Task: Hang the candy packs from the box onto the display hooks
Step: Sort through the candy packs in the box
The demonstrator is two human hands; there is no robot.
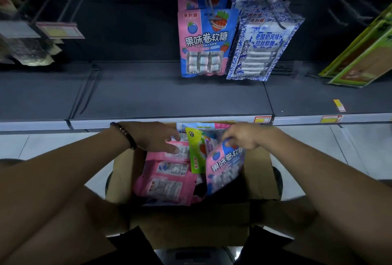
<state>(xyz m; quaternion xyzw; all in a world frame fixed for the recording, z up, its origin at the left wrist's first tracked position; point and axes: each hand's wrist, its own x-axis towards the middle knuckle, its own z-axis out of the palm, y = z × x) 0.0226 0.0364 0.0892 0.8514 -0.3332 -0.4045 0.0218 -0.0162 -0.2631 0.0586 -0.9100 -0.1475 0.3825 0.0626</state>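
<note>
The dark shelf sits under display hooks, one bearing matching hung packs. Your right hand has its grip pinched on the top of a pink-and-blue candy pack in the box; your left hand, grip apart, rests on the pink packs. Lift straight up, keeping the hanging hole clear of your fingers.

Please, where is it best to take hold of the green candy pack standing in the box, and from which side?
Pinch the green pack at its top edge, coming from above. It stands nearly upright in the box with its top free. Its lower part is wedged between the pink packs and the pink-and-blue pack that the right hand grips.
</note>
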